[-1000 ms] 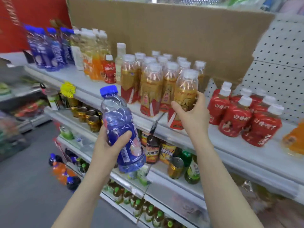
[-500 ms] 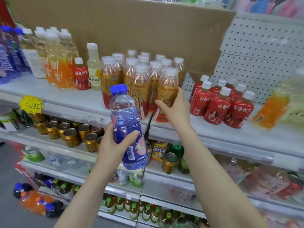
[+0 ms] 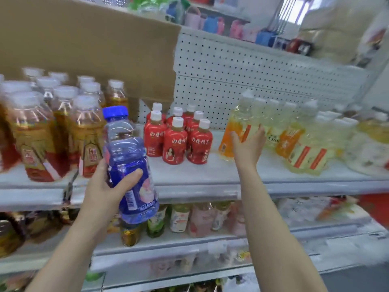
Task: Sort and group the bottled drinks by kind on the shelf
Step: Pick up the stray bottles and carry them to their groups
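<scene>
My left hand (image 3: 105, 186) grips a blue-capped bottle of blue drink (image 3: 128, 165) upright in front of the shelf edge (image 3: 189, 186). My right hand (image 3: 248, 146) reaches with spread fingers to an orange-labelled yellow drink bottle (image 3: 235, 125) on the shelf and touches its front. Between the hands stands a group of small red bottles with white caps (image 3: 179, 138). Amber tea bottles with white caps (image 3: 52, 127) crowd the shelf at the left. More yellow and orange bottles (image 3: 305, 140) stand blurred at the right.
A brown cardboard sheet (image 3: 94, 49) leans against the white pegboard back (image 3: 252, 76). Lower shelves hold cans (image 3: 130, 234) and small pastel bottles (image 3: 189, 218). Coloured cups (image 3: 210, 24) line the top shelf. Bare shelf surface (image 3: 189, 171) lies in front of the red bottles.
The view has swung right along the shelf. My right hand left the amber tea bottle and moved right to the orange-labelled bottle. My left hand still holds the blue bottle.
</scene>
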### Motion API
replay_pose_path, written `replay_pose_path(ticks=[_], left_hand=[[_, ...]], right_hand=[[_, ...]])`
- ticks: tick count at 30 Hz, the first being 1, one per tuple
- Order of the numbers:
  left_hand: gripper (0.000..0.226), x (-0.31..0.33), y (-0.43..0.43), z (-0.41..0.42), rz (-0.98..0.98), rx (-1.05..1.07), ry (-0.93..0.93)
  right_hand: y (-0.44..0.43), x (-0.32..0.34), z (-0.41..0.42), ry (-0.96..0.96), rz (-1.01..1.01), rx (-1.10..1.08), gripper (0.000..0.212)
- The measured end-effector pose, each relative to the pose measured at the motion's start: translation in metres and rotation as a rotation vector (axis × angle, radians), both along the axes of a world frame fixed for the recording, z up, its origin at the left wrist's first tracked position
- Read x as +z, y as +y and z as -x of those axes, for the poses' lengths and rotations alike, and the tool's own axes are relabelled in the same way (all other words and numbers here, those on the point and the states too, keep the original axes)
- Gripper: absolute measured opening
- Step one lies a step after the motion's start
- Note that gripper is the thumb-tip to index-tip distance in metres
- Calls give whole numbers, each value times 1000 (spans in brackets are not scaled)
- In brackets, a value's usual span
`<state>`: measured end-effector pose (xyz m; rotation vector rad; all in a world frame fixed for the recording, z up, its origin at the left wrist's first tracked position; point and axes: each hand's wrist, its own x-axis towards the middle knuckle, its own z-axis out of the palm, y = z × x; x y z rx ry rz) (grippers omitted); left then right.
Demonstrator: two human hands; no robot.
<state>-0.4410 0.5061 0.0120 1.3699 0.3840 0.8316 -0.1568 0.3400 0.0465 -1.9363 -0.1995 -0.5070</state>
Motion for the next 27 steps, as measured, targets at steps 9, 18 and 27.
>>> replay_pose_path(ticks=[9,18,27], left_hand=[[66,4,-31,-63,42,-27,-25],[48,-1,-30,-57,286,-83,-154],[66,-26,18,68,232,-80,-113]], right_hand=[[6,-7,-48,159,-107,306,84],[-26,18,40,334,-335,710,45],[31,-24,194,417,-304,873,53]])
